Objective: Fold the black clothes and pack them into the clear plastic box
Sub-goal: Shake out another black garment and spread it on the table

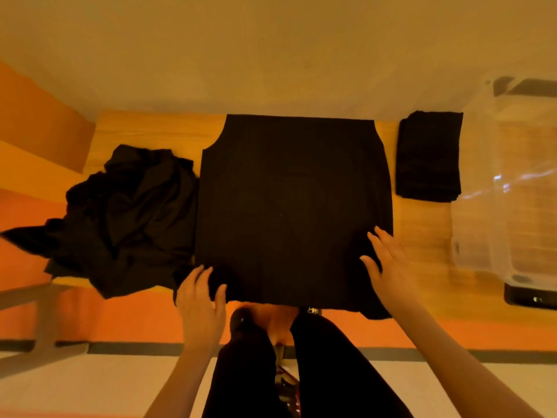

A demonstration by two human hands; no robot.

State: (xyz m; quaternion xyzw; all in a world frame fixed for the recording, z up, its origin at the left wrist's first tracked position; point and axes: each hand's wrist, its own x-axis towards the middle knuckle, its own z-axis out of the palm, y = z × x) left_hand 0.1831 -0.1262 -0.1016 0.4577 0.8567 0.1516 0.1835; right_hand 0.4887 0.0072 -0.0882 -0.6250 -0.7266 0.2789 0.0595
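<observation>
While a black garment (294, 206) lies spread flat at the middle of the wooden counter (144, 131), its near edge is overhung toward the person. The left hand (200, 300) is laid on the garment's near left corner, fingers straight and slightly spread. The right hand (391, 263) is placed flat on its near right edge, fingers spread. A crumpled black pile (126, 212) is seen left of the garment, a folded black stack (428, 155) right of it, and the clear plastic box (512, 188) beyond that stack.
</observation>
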